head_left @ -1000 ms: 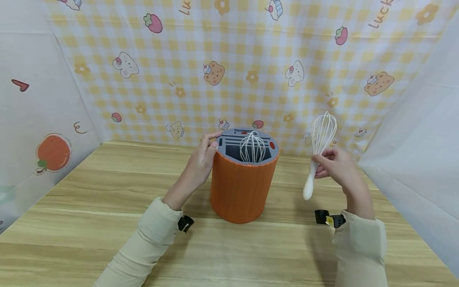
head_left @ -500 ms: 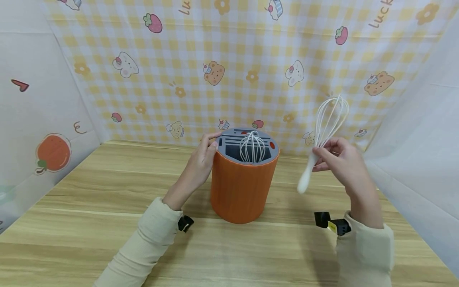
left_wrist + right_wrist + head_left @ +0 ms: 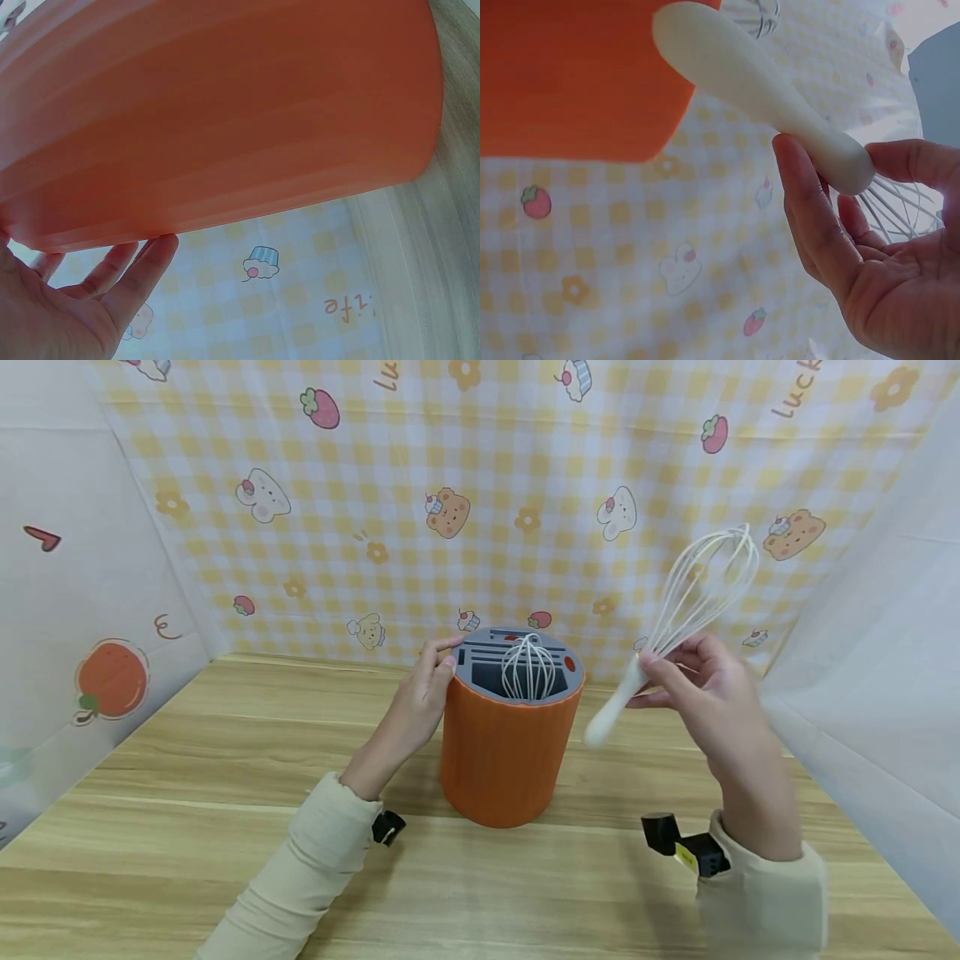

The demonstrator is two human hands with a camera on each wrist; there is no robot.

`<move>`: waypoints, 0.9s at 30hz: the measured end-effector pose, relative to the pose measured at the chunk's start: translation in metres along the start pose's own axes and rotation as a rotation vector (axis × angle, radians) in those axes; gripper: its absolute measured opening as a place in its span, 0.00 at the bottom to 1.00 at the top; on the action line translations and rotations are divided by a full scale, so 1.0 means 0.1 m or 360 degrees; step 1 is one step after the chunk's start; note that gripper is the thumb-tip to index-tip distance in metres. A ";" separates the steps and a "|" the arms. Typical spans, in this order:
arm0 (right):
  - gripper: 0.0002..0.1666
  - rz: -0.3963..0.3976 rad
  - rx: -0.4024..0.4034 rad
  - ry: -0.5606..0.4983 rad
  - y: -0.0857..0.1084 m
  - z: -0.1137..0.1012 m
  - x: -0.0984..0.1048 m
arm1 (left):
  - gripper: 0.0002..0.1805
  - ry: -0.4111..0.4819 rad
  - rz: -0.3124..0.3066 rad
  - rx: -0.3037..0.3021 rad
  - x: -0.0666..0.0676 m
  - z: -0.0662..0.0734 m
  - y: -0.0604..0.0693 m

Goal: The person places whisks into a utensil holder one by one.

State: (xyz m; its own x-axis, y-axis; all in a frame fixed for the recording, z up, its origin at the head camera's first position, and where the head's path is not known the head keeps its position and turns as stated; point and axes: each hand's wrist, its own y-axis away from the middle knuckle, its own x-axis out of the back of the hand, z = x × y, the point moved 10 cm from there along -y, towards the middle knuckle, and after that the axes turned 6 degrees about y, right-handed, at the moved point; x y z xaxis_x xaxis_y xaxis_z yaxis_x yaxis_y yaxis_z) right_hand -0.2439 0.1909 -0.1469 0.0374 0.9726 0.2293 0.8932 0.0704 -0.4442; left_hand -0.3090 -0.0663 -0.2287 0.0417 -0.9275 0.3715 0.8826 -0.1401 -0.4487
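With thumb and fingers, my right hand (image 3: pixel 716 689) pinches a white whisk (image 3: pixel 705 585) in the air to the right of an orange knife block (image 3: pixel 506 760). The grip is where handle meets wires; the handle (image 3: pixel 735 67) slants down toward the block and the wire loops point up and right. My left hand (image 3: pixel 416 697) rests against the block's upper left side, fingers fairly straight in the left wrist view, thumb at the rim. The block stands upright, with a grey slotted top. A second whisk (image 3: pixel 528 668) stands in its large opening, wires up, handle hidden.
The block stands on a wooden table (image 3: pixel 225 827). A yellow checked cloth (image 3: pixel 337 527) hangs behind it, and white sheets (image 3: pixel 877 652) close off both sides. Black wrist cameras (image 3: pixel 686 847) sit at both cuffs.
My right hand has raised the whisk and tilted it, its handle end swinging left toward the knife block and its wires to the upper right. The left hand and block have stayed still.
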 end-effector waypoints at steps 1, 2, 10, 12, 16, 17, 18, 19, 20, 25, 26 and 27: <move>0.12 0.0005 0.0018 -0.0054 0.01 -0.03 -0.03 | 0.22 0.0002 -0.0001 -0.0002 0.00 0.00 0.00; 0.11 0.0007 0.0042 -0.0094 0.02 -0.06 -0.05 | 0.22 0.0005 -0.0002 -0.0004 0.00 0.00 0.00; 0.10 0.0014 0.0228 -0.0315 0.10 -0.29 -0.28 | 0.22 0.0009 -0.0003 -0.0003 0.00 0.00 0.00; 0.11 0.0004 0.0243 -0.0333 0.12 -0.31 -0.35 | 0.22 0.0009 -0.0002 -0.0001 0.00 0.00 0.00; 0.14 0.0010 0.0269 -0.0355 0.15 -0.34 -0.48 | 0.23 0.0006 -0.0001 -0.0001 0.00 0.00 0.00; 0.15 0.0015 0.0282 -0.0372 0.16 -0.35 -0.52 | 0.23 0.0004 0.0000 -0.0003 0.00 0.00 0.00; 0.16 0.0020 0.0302 -0.0390 0.17 -0.36 -0.55 | 0.23 0.0001 0.0002 -0.0005 0.01 0.00 0.00; 0.16 0.0018 0.0329 -0.0412 0.18 -0.37 -0.58 | 0.23 -0.0003 0.0004 -0.0004 0.01 0.00 0.00; 0.16 0.0018 0.0355 -0.0434 0.19 -0.39 -0.61 | 0.23 -0.0006 0.0006 -0.0003 0.01 0.00 0.00; 0.15 -0.0018 0.0465 -0.0401 0.23 -0.44 -0.76 | 0.23 -0.0019 0.0007 -0.0004 0.01 0.01 0.00; 0.15 -0.0020 0.0461 -0.0383 0.23 -0.43 -0.78 | 0.22 -0.0021 0.0008 -0.0006 0.01 0.02 0.00; 0.14 -0.0025 0.0455 -0.0360 0.23 -0.42 -0.80 | 0.22 -0.0023 0.0010 -0.0008 0.01 0.02 0.00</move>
State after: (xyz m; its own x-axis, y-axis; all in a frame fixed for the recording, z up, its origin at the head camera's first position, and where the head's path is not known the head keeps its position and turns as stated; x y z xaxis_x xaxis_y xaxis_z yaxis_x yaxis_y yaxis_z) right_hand -0.2070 0.1051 -0.1392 -0.1041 0.9930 0.0552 0.7302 0.1140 -0.6737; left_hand -0.3076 -0.0671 -0.2268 0.0541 -0.9234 0.3801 0.8800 -0.1358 -0.4551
